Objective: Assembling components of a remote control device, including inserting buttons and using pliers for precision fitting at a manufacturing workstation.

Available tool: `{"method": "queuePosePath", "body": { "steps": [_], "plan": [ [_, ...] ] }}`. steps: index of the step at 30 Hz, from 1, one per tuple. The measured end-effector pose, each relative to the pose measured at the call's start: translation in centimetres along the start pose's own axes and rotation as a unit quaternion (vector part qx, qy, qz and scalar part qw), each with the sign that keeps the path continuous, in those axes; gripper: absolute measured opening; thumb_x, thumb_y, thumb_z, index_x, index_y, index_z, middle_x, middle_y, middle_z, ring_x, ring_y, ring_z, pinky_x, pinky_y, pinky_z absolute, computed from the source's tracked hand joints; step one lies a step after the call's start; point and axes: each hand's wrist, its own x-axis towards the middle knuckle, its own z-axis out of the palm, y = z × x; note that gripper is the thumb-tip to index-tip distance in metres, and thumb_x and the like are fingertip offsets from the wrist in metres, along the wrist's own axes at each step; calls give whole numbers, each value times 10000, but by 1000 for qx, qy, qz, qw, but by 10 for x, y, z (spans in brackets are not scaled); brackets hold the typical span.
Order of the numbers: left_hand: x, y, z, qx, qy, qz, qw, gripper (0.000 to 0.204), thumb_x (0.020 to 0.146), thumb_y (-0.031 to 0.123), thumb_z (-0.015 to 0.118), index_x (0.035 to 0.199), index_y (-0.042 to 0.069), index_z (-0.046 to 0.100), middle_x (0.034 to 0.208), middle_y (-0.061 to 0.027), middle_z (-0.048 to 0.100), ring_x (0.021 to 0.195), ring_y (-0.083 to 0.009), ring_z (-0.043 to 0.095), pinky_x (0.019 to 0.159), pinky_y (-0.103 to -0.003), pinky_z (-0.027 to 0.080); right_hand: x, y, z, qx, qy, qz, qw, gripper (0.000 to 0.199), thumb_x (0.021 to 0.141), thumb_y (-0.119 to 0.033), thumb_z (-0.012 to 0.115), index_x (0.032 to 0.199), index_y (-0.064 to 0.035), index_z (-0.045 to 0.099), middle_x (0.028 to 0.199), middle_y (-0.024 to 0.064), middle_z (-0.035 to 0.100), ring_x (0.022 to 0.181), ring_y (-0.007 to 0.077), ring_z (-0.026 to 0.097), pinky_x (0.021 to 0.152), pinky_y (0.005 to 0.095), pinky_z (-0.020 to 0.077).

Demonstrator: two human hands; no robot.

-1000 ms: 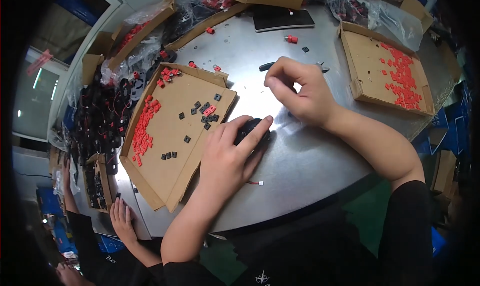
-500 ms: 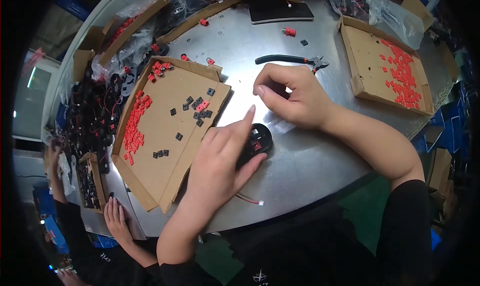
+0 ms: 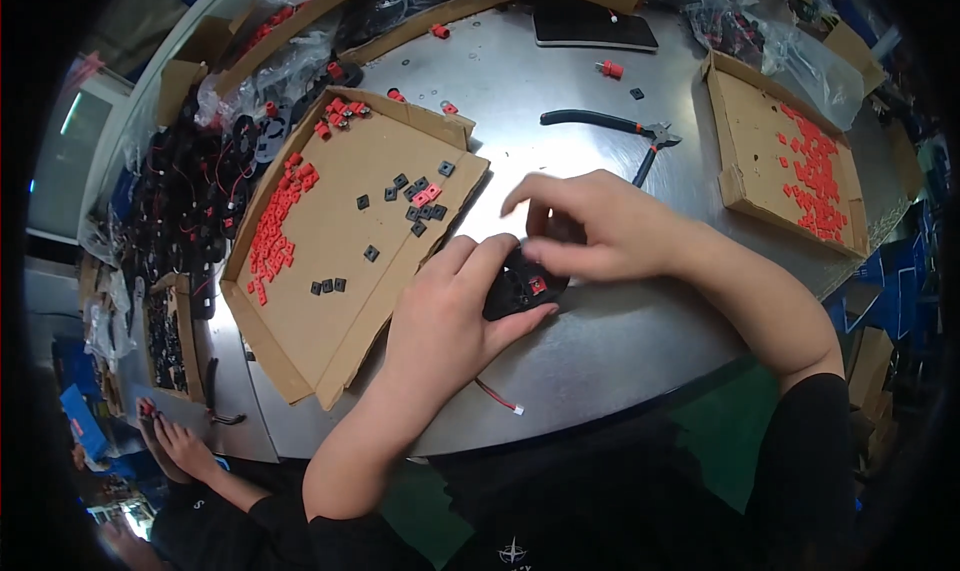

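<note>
My left hand (image 3: 445,296) is closed round a round black plastic housing (image 3: 507,297) on the metal table, thumb along its near side and fingers over the far side. A small red part (image 3: 538,285) sits inside the housing. From beneath the hand a thin red wire with a white connector (image 3: 518,409) trails toward the table edge. My right hand (image 3: 610,226) hovers at the housing's right, slightly blurred. Its index finger is bent and apart from the thumb, whose tip is close to the housing's rim; nothing shows between them.
Left of my hands lies a cardboard tray (image 3: 300,346) with red pieces and small black squares. Another tray (image 3: 733,186) of red pieces is at right. Cutting pliers (image 3: 600,120), a red cylindrical part (image 3: 611,69) and a black flat device (image 3: 595,31) lie beyond. A co-worker's hands (image 3: 180,446) are at far left.
My right hand has come down toward the housing, its thumb and index finger spreading apart. My left index finger, which was stretched out, has bent onto the housing. The view has shifted slightly.
</note>
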Motion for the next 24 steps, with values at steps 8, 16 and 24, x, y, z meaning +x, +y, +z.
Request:
{"method": "queuePosePath", "body": {
  "steps": [8, 16, 24],
  "plan": [
    [-8, 2, -8, 30, -24, 12, 999, 617, 755, 366, 872, 1279, 106, 676, 875, -85, 584, 755, -269, 638, 655, -392, 533, 4, -31, -4, 345, -57, 342, 872, 692, 1070, -557, 394, 1636, -198, 221, 1039, 139, 682, 470, 81, 533, 394, 190, 344],
    [-7, 4, -8, 28, -64, 11, 998, 630, 771, 382, 857, 1306, 111, 667, 879, -81, 573, 755, -257, 639, 645, -386, 527, 5, -26, -2, 356, -110, 349, 860, 710, 1076, -556, 395, 1638, -167, 201, 979, 113, 676, 457, 55, 449, 399, 194, 302],
    [-9, 8, -12, 5, -67, 3, 998, 628, 817, 374, 843, 1340, 87, 649, 908, -121, 580, 794, -290, 631, 713, -394, 526, 8, -33, -9, 318, -128, 338, 877, 601, 1081, -467, 446, 1575, -134, 360, 908, 7, 639, 499, 24, 415, 436, 170, 346]
  ]
}}
